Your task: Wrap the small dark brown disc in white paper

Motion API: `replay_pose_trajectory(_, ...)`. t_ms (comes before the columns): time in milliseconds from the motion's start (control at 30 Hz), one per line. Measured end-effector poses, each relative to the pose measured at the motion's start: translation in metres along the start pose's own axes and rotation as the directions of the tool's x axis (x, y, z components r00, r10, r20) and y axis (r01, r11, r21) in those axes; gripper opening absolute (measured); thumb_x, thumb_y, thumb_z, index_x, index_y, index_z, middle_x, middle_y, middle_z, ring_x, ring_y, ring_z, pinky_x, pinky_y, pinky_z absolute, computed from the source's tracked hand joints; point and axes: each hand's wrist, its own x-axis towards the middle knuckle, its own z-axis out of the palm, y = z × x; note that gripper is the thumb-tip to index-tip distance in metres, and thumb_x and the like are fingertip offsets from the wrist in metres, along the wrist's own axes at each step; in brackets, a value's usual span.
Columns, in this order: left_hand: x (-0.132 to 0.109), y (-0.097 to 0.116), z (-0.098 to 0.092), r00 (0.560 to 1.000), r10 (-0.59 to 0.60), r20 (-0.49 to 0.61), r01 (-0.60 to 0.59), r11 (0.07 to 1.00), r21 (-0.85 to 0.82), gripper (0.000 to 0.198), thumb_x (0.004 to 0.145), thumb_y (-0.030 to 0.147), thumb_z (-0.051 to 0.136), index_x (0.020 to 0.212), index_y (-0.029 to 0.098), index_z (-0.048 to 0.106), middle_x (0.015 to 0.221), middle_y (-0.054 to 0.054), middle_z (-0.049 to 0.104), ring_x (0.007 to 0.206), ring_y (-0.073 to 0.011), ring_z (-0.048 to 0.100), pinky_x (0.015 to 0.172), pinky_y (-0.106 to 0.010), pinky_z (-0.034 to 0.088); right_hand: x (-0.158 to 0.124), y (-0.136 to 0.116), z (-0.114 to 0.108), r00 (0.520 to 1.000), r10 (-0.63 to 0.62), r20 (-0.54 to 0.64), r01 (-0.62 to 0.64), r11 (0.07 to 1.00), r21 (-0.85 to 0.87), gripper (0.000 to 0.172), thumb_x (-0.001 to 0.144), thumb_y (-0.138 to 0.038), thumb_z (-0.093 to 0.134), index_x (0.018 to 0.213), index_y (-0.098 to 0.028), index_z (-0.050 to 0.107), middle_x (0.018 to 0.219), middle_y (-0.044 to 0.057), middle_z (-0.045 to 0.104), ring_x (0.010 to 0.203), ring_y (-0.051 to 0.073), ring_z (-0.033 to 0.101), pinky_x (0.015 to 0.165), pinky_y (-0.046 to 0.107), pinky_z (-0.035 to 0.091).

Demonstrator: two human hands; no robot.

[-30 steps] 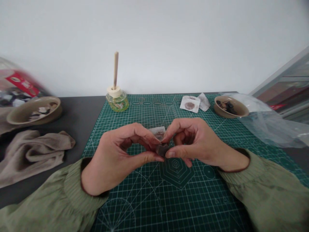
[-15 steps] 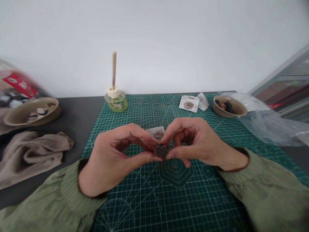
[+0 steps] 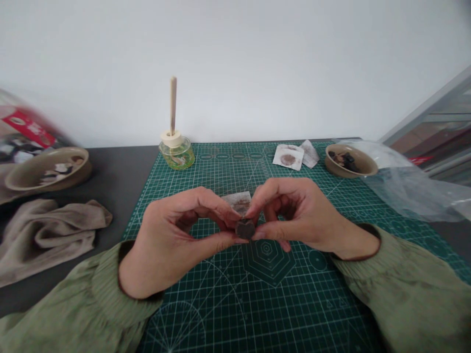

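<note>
Between the fingertips of both hands is a small dark brown round piece (image 3: 245,229), its upper edge pinched near the index fingers. My left hand (image 3: 187,233) grips it from the left with thumb and index finger. From the other side my right hand (image 3: 287,213) pinches it the same way, its other fingers curled behind. What the piece is made of I cannot tell. Just behind the fingertips a whitish, brown-stained packet (image 3: 235,198) lies on the green cutting mat (image 3: 221,314), partly hidden by the hands.
White packets with brown stains (image 3: 289,157) lie at the back. A right bowl (image 3: 349,169) holds dark pieces, beside a clear plastic bag (image 3: 412,191). On the left are a bowl (image 3: 47,184) of pale pieces, a crumpled cloth (image 3: 47,235) and a reed diffuser (image 3: 176,152).
Both hands keep their pinch on the brown piece in nearly the same place. The piece's face appears slightly rounder and more turned toward me.
</note>
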Motion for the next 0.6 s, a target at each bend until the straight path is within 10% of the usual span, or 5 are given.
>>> replay_pose_trajectory(600, 0.0007, -0.0017, -0.0009, 1.0, 0.021, 0.013, -0.021, 1.0, -0.021, 0.023, 0.098, 0.017, 0.111, 0.105, 0.026, 0.091, 0.096, 0.0, 0.093, 0.083, -0.0186, 0.092, 0.082, -0.025, 0.081, -0.0012, -0.0016, -0.0029, 1.0, 0.001, 0.025, -0.001, 1.0, -0.009, 0.042, 0.078, -0.005, 0.121, 0.11, -0.02, 0.097, 0.089, -0.001, 0.092, 0.051, 0.007, 0.074, 0.053, 0.014, 0.065)
